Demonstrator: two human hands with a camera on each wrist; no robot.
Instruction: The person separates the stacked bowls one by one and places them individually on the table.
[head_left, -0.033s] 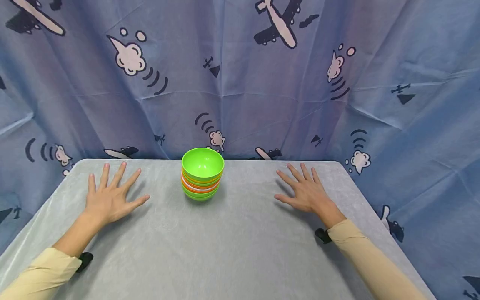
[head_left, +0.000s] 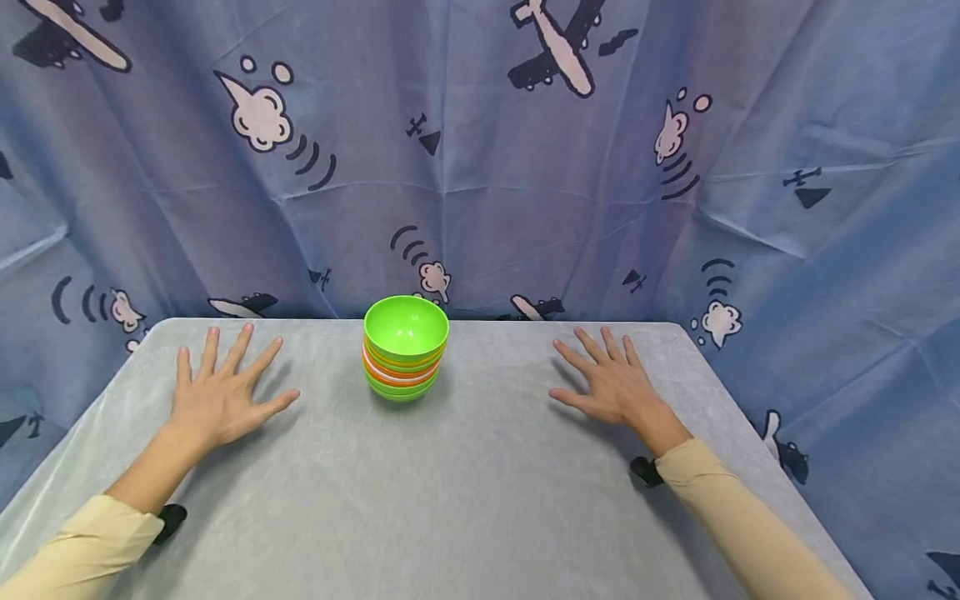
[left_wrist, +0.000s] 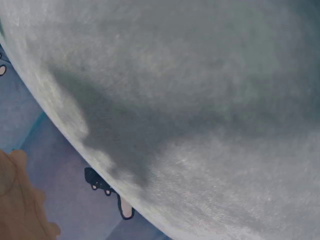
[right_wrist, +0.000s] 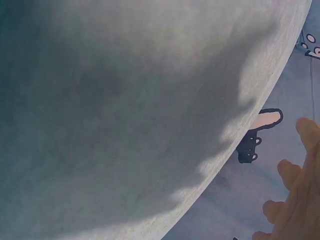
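A stack of nested bowls (head_left: 406, 329) stands near the far edge of the table, left of the middle. The top one is bright green; rims of yellow, orange, white and green show below it. My left hand (head_left: 217, 400) is held over the table to the left of the stack, palm down, fingers spread, holding nothing. On the other side, farther from the bowls, my right hand (head_left: 615, 387) hovers likewise with its fingers spread and nothing in it. Both hands cast shadows on the cloth. The wrist views show part of the left hand (left_wrist: 22, 200) and the right hand (right_wrist: 300, 195).
A pale grey cloth covers the table (head_left: 450, 500). Behind and beside it hangs a blue curtain (head_left: 480, 167) printed with planes and clouds, close to the far edge. A small black device (head_left: 172, 521) sits under the left wrist, another black device (head_left: 645, 472) under the right.
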